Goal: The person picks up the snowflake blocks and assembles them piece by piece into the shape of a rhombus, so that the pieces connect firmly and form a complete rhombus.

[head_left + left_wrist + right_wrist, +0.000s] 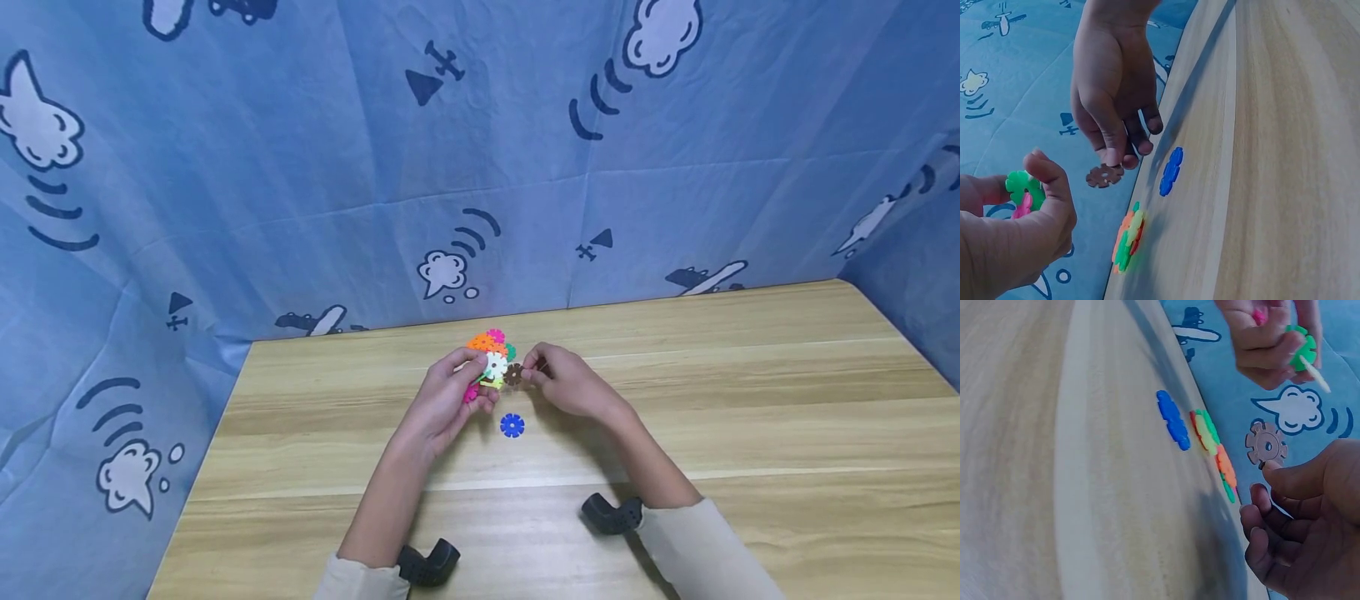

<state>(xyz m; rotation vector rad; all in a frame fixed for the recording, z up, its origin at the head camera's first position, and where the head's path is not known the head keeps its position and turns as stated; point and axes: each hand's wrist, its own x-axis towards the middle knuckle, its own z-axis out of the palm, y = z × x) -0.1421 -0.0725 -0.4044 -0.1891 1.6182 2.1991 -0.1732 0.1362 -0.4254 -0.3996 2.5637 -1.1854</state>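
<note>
My left hand (441, 404) holds a few notched flower-shaped plastic discs that look joined: a green disc (1301, 355), a pink disc (1023, 206) and a white disc (1315, 375) seen edge-on in the right wrist view. Its fingers partly cover them. Between thumb and fingertip, my right hand (570, 383) pinches a brown disc (1266, 445) by its rim. In the head view this brown disc is just right of the white one; the wrist views show it apart from the left hand's discs. Both hands are above the table.
A blue disc (512, 426) lies alone on the wooden table (750, 400), nearer me than the hands. Beyond them sits a small group of loose discs, including an orange disc (1226, 467) and a yellow disc (1205, 432). Blue patterned cloth (510, 167) hangs behind the table.
</note>
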